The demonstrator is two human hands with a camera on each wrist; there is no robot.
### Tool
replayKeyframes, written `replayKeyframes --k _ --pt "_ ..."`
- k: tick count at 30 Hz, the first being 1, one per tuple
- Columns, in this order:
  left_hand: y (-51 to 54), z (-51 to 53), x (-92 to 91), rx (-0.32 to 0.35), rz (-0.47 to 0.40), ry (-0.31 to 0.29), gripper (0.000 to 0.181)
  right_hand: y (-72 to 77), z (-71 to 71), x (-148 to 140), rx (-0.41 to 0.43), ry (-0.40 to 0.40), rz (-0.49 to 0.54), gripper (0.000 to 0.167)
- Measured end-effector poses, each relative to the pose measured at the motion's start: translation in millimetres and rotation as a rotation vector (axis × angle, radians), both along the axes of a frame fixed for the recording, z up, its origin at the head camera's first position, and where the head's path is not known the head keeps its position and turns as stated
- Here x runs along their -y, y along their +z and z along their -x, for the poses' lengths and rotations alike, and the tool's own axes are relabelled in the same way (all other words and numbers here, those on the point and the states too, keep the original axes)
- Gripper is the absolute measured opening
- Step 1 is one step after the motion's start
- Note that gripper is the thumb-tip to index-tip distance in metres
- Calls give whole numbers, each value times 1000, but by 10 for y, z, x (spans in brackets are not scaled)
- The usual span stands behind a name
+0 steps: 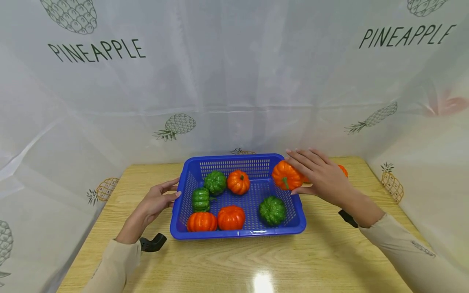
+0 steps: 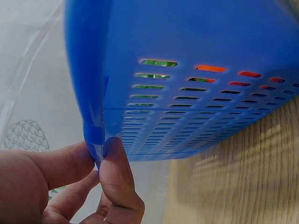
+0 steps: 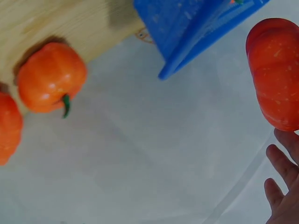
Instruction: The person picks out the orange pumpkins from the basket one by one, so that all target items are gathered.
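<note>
The right hand (image 1: 322, 175) pinches an orange pumpkin (image 1: 287, 177) between its thumb below and its long, fairly straight fingers above, while the left hand (image 1: 157, 201) pinches the rim of a blue basket (image 1: 238, 233) between thumb and fingers at the basket's left end. The held pumpkin is just left of the right hand's palm, at the basket's far right corner as the head view shows it; how high it sits above the rim is hard to tell. It is squat, with its broad axis running across the stem, and the green stem points back toward the person. The right hand is much the nearer to it; the left is well apart, across the basket's length. The relation that seems to count is that a bare stretch of basket floor (image 1: 253, 195) lies to the left of the right hand and a little closer to the body, so a short inward move would probably suffice. Nearer the body than the held pumpkin sits a green pumpkin (image 1: 272, 211); the other pumpkins inside, green (image 1: 215, 182) and orange (image 1: 238, 182) alike, gather toward the left hand. On the wooden surface (image 1: 205, 264), past the basket on the right hand's side, are two loose pumpkins (image 3: 51, 77).
</note>
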State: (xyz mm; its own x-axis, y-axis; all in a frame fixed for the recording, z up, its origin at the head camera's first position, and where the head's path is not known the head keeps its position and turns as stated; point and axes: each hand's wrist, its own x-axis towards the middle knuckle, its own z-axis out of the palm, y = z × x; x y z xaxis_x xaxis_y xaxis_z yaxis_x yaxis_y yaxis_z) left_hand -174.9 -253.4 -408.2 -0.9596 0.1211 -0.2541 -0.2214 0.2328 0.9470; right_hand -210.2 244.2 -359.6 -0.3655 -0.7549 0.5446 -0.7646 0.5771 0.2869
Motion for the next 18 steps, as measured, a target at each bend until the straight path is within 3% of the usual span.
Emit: replayKeyframes --k 18 --pt "5 1 -3 1 2 -3 65 -240 -136 -672 21 -203 160 98"
